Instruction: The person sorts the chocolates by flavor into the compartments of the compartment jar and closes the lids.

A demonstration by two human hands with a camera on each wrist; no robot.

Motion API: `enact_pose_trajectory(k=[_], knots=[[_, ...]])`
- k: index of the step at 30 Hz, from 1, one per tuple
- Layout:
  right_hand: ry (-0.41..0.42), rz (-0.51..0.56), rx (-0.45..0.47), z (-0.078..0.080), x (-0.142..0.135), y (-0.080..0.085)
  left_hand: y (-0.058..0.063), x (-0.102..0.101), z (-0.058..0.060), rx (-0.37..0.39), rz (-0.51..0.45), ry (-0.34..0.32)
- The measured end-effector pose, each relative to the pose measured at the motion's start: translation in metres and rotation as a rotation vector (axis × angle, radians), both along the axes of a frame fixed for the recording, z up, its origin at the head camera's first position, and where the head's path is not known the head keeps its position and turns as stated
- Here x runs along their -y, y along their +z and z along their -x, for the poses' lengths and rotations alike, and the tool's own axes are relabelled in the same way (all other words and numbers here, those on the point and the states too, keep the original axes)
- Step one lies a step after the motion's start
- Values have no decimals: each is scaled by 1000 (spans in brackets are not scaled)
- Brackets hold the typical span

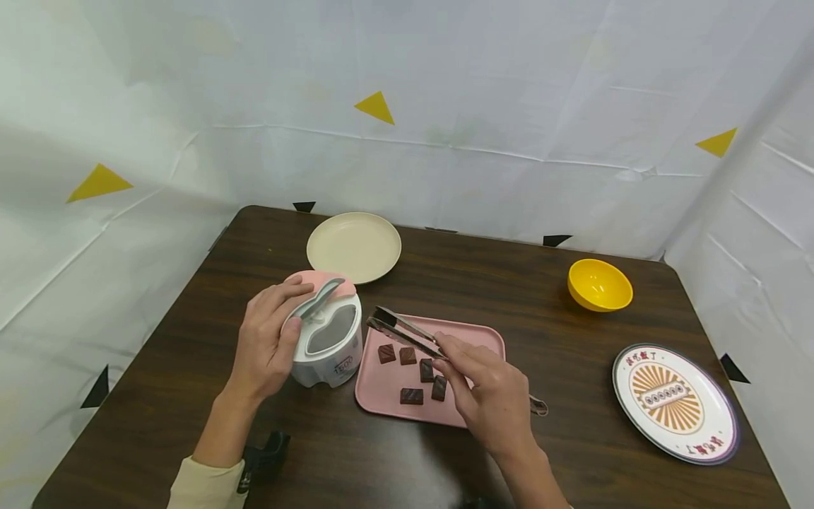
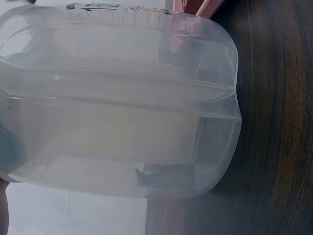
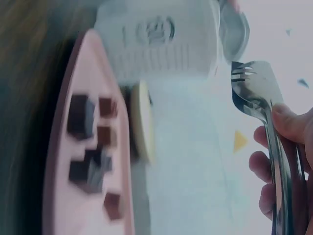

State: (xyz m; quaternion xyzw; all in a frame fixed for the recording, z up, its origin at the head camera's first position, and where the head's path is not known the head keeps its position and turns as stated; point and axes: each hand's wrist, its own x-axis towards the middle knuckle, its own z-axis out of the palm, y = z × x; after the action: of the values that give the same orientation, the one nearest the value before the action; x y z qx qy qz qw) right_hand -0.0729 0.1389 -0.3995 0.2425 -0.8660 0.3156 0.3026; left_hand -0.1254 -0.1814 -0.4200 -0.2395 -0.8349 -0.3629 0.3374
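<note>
My left hand grips the raised grey flap on the lid of a storage container, thumb on its near side. The container is upright and translucent, with a pink flap beside the grey one; its clear wall fills the left wrist view. In my right hand I hold metal tongs with a fork-shaped end, tips close together and nothing visible between them. The tips hang over the far left corner of a pink tray. Several brown and dark chocolates lie on the tray.
A cream plate lies behind the container. To the right stand a yellow bowl and a white patterned plate near the table's right edge. White sheeting encloses the back and sides of the dark wooden table.
</note>
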Motion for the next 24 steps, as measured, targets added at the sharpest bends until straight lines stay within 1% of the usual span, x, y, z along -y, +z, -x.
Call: enact_pose_trajectory(k=[3, 7, 11, 15, 24], knots=[[63, 5, -34, 3, 15, 5, 0, 0, 0, -3, -1, -1], [115, -7, -76, 7, 31, 8, 0, 1, 0, -7, -2, -3], [118, -40, -101, 9, 40, 8, -1, 1, 0, -9, -3, -4], [110, -63, -108, 10, 46, 8, -1, 1, 0, -4, -1, -1], [118, -104, -99, 11, 47, 11, -1, 1, 0, -3, -3, 1]])
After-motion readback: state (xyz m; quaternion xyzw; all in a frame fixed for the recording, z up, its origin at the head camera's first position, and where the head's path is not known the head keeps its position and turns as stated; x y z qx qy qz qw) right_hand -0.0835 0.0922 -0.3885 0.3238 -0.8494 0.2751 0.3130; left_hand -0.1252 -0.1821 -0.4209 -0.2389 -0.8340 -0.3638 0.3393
